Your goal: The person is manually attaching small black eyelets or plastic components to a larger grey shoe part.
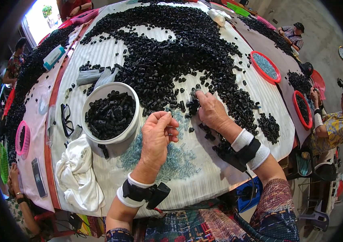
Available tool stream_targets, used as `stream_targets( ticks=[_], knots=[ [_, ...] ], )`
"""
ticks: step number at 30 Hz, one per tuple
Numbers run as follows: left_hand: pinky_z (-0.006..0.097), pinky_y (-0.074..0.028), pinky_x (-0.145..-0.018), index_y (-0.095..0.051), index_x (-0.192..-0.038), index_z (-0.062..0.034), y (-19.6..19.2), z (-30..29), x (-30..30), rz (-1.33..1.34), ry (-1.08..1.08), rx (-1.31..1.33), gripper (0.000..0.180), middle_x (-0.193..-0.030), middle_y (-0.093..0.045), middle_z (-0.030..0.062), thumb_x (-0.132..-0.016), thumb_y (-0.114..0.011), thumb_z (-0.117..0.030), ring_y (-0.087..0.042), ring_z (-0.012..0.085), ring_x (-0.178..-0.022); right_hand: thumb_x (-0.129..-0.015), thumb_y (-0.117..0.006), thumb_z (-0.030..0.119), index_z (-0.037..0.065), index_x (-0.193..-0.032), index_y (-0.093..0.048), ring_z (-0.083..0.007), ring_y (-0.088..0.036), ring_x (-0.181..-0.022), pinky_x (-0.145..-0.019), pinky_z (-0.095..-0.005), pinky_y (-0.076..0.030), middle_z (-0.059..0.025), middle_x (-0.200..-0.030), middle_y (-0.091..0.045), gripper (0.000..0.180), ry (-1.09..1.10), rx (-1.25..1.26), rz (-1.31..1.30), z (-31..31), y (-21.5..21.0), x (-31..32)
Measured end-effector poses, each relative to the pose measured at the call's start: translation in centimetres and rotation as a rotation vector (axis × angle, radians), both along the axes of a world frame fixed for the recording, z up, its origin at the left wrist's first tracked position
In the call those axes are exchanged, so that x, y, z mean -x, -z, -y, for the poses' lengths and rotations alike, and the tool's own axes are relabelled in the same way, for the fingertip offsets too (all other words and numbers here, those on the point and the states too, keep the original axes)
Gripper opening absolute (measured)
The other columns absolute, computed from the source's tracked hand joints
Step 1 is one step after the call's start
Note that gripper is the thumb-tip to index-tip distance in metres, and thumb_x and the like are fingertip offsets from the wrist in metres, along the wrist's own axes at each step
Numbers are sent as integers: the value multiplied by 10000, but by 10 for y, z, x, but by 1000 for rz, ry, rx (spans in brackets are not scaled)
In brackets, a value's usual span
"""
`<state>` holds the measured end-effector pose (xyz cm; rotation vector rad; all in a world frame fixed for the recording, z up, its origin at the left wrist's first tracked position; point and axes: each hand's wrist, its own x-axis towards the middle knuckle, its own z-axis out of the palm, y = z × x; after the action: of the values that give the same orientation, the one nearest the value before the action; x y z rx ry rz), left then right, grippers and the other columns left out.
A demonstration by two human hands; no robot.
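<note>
My left hand [158,135] is held over a spread of small clear-blue pieces [171,165], its fingers curled in and the thumb pressed to the index finger. Anything in that pinch is too small to make out. On the right, my right hand [213,111] reaches to the near edge of a big heap of short black plastic pieces [187,52]. Its fingers close around a black plastic piece [194,105], and the fingertips are partly hidden. Left of my left hand stands a white bucket [135,121] holding more black pieces.
A white cloth [79,173], eyeglasses [66,117] and bundled grey strips [89,77] lie at the left. A red basket [275,80] of clear-blue pieces stands right. Other people sit around, including a person in a yellow patterned shirt [334,131]. A phone [39,177] lies far left.
</note>
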<state>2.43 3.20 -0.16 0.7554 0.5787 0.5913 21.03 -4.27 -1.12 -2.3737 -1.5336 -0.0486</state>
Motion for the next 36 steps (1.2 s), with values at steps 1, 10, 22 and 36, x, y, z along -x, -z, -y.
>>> stream_targets(
  ticks=[1,10,22,36],
  knots=[
    [246,-450,-481,-535,-953,-86,-1,1,-1,1,3,2,112,-745,-593,36,-912,-569,-184,-539,104,-572,-738,-526,5,32,-975,-468,-396,-581,-834,-719,-455,-482,-214,-863,-559,246,14,-10,-9,3,-2,1],
    [249,-457,-464,-540,-946,-86,5,-7,6,-8,-29,-33,91,-734,-588,31,-908,-556,-167,-538,96,-560,-681,-502,-37,48,-1048,-573,-333,-569,-868,-773,-409,-484,-159,-922,-582,383,0,-372,21,45,-16,-38],
    [218,-477,-480,-554,-894,10,10,17,-14,-53,341,-588,156,-725,-608,60,-852,-590,-135,-583,90,-605,-824,-551,66,-41,-1183,-492,-228,-539,-871,-818,-314,-439,-136,-985,-556,379,258,-213,-37,168,-20,-116],
    [199,-445,-447,-571,-909,-43,-14,3,-4,8,153,-324,168,-710,-602,24,-843,-649,-177,-568,77,-575,-788,-564,-51,-27,-984,-534,-223,-558,-775,-705,-299,-459,-122,-885,-528,200,-93,-435,-75,83,-65,-5]
  ],
)
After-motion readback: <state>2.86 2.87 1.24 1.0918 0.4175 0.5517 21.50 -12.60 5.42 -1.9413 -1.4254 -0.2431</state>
